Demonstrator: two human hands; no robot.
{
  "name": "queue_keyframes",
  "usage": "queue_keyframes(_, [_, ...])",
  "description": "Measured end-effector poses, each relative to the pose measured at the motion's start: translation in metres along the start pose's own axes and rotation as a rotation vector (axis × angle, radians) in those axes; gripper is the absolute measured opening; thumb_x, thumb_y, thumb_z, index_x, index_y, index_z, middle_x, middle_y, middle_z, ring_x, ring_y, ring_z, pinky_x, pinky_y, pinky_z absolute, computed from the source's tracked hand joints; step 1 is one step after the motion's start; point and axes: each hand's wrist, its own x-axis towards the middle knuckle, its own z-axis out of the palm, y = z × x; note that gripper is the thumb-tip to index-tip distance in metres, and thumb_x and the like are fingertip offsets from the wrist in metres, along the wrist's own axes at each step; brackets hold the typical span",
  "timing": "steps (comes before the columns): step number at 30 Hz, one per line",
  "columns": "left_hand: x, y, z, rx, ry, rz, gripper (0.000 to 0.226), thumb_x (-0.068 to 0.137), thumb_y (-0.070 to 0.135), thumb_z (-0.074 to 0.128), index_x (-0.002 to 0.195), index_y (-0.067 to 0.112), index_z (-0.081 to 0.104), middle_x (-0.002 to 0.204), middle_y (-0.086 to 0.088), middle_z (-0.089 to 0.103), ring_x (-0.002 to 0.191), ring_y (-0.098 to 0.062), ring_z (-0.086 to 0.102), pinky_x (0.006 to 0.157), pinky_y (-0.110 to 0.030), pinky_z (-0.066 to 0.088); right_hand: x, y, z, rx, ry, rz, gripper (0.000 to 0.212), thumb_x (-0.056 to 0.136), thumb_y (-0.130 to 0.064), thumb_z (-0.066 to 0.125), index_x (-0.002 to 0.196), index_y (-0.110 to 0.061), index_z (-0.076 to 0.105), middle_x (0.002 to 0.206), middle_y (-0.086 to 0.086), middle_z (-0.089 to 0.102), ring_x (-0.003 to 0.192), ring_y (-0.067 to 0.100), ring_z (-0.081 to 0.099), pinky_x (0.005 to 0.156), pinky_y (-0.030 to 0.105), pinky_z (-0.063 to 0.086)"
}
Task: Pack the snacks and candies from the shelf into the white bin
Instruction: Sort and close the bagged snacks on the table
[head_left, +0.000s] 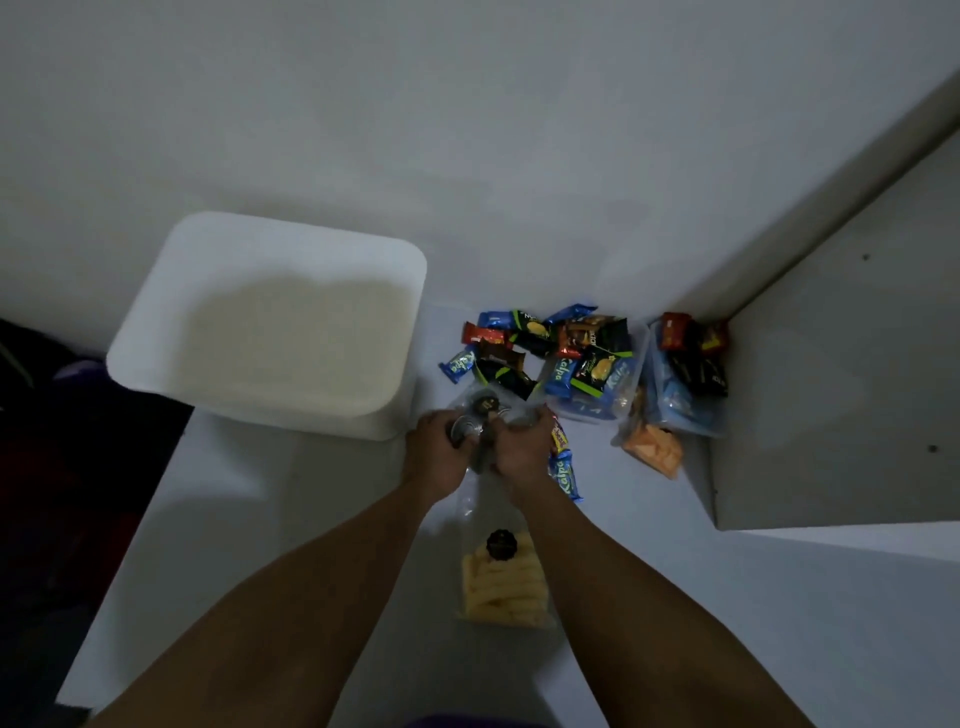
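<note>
The white bin (156, 332) stands on the white shelf at the left, with nothing visible inside. My left hand (434, 452) and my right hand (522, 449) both grip a clear plastic packet with a dark round label (480, 408), held between them just right of the bin's near corner. Behind the hands lies a heap of small wrapped snacks (524, 343) in blue, black, green and red. A blue Kalpa wafer pack (566, 473) lies beside my right hand. A clear bag of yellow stick snacks (504, 582) lies between my forearms.
Two clear plastic tubs (691, 410) with more wrappers sit in the shelf's right corner, against the grey side panel (831, 364). A bag of orange crackers (652, 449) lies in front of them. The shelf's left edge (130, 519) drops to a dark floor.
</note>
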Motion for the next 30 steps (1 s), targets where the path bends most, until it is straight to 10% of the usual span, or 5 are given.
queue_keyframes(5, [-0.027, 0.015, -0.014, -0.22, 0.011, 0.006, 0.006, 0.081, 0.011, 0.069, 0.086, 0.014, 0.07, 0.08, 0.005, 0.067, 0.072, -0.013, 0.061, 0.064, -0.025, 0.046, -0.025, -0.012, -0.013, -0.126, 0.02, -0.16, 0.076, 0.089, -0.013, 0.068, 0.149, -0.007, 0.023, 0.117, 0.004, 0.054, 0.11, 0.015, 0.052, 0.086, 0.009, 0.034])
queue_keyframes(13, [-0.053, 0.035, -0.027, -0.463, 0.004, 0.004, 0.033, 0.078, 0.0, 0.074, 0.102, 0.012, 0.056, 0.1, -0.003, 0.063, 0.088, -0.017, 0.063, 0.062, -0.008, 0.046, -0.056, -0.032, -0.036, -0.107, 0.054, -0.359, 0.095, 0.085, -0.009, 0.07, 0.154, -0.015, 0.005, 0.075, 0.006, 0.059, 0.07, 0.016, 0.058, 0.065, 0.024, 0.048])
queue_keyframes(20, [-0.047, 0.084, -0.065, -0.553, 0.085, 0.086, 0.049, 0.089, 0.026, 0.069, 0.132, 0.017, 0.049, 0.115, 0.008, 0.054, 0.104, -0.015, 0.056, 0.078, -0.021, 0.044, -0.064, -0.059, -0.085, -0.273, -0.034, -0.461, 0.014, 0.087, -0.008, 0.065, 0.098, -0.004, 0.058, 0.08, 0.007, 0.06, 0.073, 0.016, 0.058, 0.067, 0.027, 0.052])
queue_keyframes(26, [-0.03, 0.112, -0.086, -0.709, 0.041, 0.19, 0.006, 0.091, 0.016, 0.065, 0.092, 0.017, 0.071, 0.092, -0.005, 0.073, 0.085, -0.023, 0.07, 0.068, -0.021, 0.055, -0.067, -0.061, -0.113, -0.314, -0.145, -0.406, 0.015, 0.083, -0.007, 0.071, 0.093, -0.007, 0.059, 0.078, 0.008, 0.056, 0.076, 0.021, 0.056, 0.068, 0.036, 0.048])
queue_keyframes(30, [-0.034, 0.115, -0.085, -0.666, -0.029, 0.225, 0.015, 0.086, 0.012, 0.071, 0.1, 0.007, 0.074, 0.088, -0.007, 0.072, 0.071, -0.009, 0.063, 0.063, -0.018, 0.05, -0.074, -0.063, -0.119, -0.271, -0.179, -0.382, 0.011, 0.085, -0.005, 0.068, 0.091, -0.007, 0.059, 0.081, 0.007, 0.06, 0.08, 0.022, 0.057, 0.061, 0.027, 0.046])
